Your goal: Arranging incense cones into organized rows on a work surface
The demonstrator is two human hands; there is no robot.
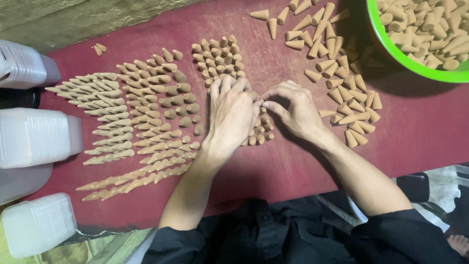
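Tan clay-coloured cones stand in neat rows (146, 117) on a dark red mat (420, 122). My left hand (232, 112) lies flat over a block of upright cones (217, 56) at the mat's middle, fingers together, steadying them. My right hand (293, 110) is beside it, thumb and fingers pinched on a small cone at the edge of that block. Both hands touch at the fingertips. Part of the block is hidden under my left palm.
Loose cones (337, 54) lie scattered at the upper right beside a green bowl (391, 49) filled with more cones. Stacks of clear plastic containers (36, 137) line the left edge. My dark clothing fills the bottom.
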